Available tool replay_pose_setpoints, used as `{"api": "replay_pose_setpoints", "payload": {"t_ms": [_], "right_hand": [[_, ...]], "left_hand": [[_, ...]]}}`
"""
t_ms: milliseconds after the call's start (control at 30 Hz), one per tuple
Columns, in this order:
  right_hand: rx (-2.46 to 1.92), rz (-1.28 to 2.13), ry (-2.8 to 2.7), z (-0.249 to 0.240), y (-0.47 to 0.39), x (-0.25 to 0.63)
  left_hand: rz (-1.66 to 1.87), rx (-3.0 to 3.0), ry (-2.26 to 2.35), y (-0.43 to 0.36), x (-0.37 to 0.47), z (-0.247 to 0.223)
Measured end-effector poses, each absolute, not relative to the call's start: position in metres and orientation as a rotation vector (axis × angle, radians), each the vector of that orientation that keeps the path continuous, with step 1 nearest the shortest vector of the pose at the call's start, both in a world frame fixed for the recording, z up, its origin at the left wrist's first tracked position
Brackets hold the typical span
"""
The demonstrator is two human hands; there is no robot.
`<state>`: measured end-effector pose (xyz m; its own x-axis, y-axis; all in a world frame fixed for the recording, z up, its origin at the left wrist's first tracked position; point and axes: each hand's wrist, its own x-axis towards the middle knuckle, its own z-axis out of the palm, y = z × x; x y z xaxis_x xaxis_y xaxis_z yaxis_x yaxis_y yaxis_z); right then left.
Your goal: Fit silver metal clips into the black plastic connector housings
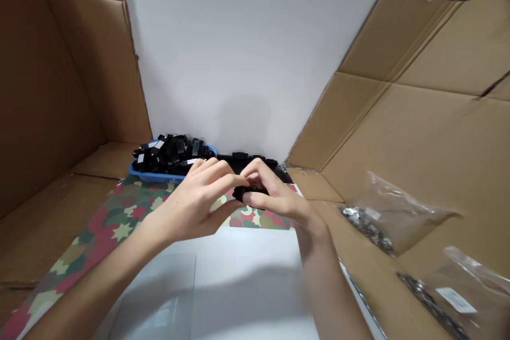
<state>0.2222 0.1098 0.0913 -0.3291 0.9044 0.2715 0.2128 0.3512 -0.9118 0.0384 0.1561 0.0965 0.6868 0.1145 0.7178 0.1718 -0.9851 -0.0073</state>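
Observation:
Both hands meet over the far part of the table, around a small black part (252, 191). My right hand (274, 194) pinches this part between thumb and fingers. The fingertips of my left hand (205, 196) close on its left end, with the thumb below and the fingers above. Much of the part is hidden by the fingers, so its shape is hard to make out. Behind my left hand, a blue basket (153, 176) is heaped with black plastic parts (173, 151), some with white labels.
A black tray (227, 159) with black pieces lies by the white wall (247, 53). Patterned cloth (123, 212), a white sheet (247, 276) and a clear plate (159, 292) cover the table. Cardboard (422, 143) flanks both sides. Two clear bags (406, 212) (470, 287) of metal bits lie right.

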Motion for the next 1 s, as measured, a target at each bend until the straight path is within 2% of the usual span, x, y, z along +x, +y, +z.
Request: {"api": "replay_pose_setpoints", "payload": {"t_ms": [333, 1000], "right_hand": [[-1.126, 1.152, -1.613, 0.093, 0.1091, 0.2202], [-1.08, 1.091, -1.544, 0.0873, 0.1076, 0.2129]], "left_hand": [[-1.123, -2.713, -0.244, 0.1521, 0.0412, 0.0943], [-1.178, -2.763, -0.276, 0.1485, 0.0403, 0.0935]]}}
